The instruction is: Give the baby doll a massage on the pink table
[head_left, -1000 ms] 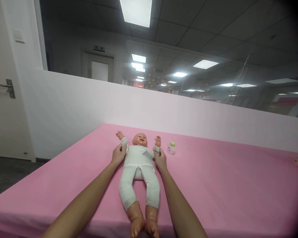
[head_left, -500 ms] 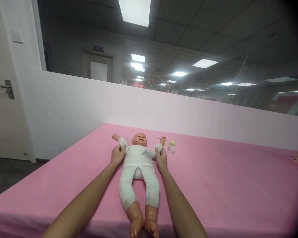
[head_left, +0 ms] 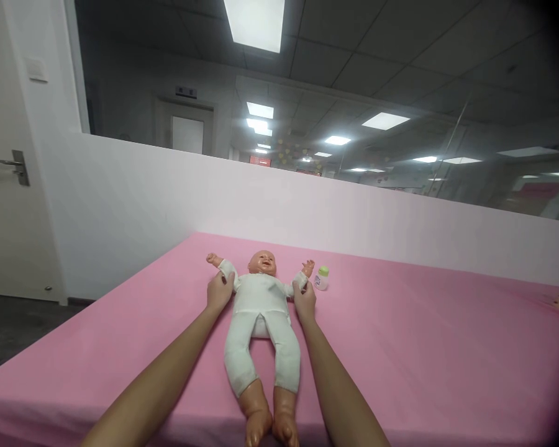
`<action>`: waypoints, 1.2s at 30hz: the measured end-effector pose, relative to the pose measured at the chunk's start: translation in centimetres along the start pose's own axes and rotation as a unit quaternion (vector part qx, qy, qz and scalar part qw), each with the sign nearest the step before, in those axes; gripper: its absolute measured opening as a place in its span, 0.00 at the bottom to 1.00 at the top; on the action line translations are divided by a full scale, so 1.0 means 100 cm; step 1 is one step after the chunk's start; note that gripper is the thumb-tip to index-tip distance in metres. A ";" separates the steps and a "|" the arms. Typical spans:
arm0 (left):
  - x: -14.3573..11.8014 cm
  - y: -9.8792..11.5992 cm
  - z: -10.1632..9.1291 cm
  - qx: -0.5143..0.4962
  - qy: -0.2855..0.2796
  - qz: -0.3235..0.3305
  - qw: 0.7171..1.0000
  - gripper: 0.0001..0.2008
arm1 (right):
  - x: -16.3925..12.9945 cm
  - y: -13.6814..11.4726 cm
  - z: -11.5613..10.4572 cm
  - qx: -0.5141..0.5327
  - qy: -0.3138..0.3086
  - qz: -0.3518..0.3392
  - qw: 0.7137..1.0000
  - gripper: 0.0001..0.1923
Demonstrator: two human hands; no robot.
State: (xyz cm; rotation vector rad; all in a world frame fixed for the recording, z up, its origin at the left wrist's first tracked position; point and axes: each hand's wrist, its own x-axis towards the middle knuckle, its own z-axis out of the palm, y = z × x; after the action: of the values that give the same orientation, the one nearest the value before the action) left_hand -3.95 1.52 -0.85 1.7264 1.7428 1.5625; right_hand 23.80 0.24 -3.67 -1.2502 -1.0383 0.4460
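Pink bedding (head_left: 423,335) carries a baby doll (head_left: 259,316) on its back, arms spread, as the left hand (head_left: 220,292) and right hand (head_left: 304,301) clasp its upper arms, a small bottle (head_left: 322,278) standing untouched nearby.

We count one doll, one bottle and two hands on one pink bed.

We see a single baby doll (head_left: 259,310) lying on its back, with two arms spread, two legs and two bare feet toward us. We count two hands of the person: one left hand (head_left: 219,292) on one doll arm, one right hand (head_left: 304,300) on the other. One small bottle (head_left: 322,278) with one green cap stands near the doll's raised hand. There is one pink sheet (head_left: 423,347) beneath them all, one door handle (head_left: 9,164) at the left, and one wall switch (head_left: 37,69) above it.
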 end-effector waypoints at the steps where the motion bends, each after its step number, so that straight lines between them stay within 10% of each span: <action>1: 0.000 -0.001 0.000 -0.003 -0.005 0.001 1.000 0.17 | 0.000 0.000 0.000 -0.005 0.002 -0.003 1.000 0.17; 7: -0.001 0.002 0.003 -0.009 -0.096 0.111 0.989 0.22 | -0.002 -0.003 0.003 -0.042 -0.084 -0.127 0.987 0.15; 15: 0.000 -0.001 0.004 -0.054 -0.047 0.014 0.997 0.17 | -0.002 -0.004 -0.002 0.008 -0.016 0.002 1.000 0.16; 23: 0.000 0.002 0.004 -0.007 -0.089 0.109 0.990 0.18 | -0.003 -0.004 0.004 0.050 -0.116 -0.077 0.989 0.17; 30: 0.001 0.000 0.007 -0.031 -0.039 0.013 0.999 0.16 | -0.004 -0.006 -0.001 0.050 -0.038 -0.010 0.998 0.16; 36: -0.001 0.001 0.007 -0.002 -0.084 0.112 0.990 0.16 | -0.004 -0.004 0.002 0.023 -0.091 -0.080 0.992 0.13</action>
State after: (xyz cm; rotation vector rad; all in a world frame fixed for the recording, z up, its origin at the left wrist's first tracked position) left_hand -3.34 1.79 -1.09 2.0470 1.5090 1.4513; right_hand 23.36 -0.06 -3.44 -1.0915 -1.2661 0.4635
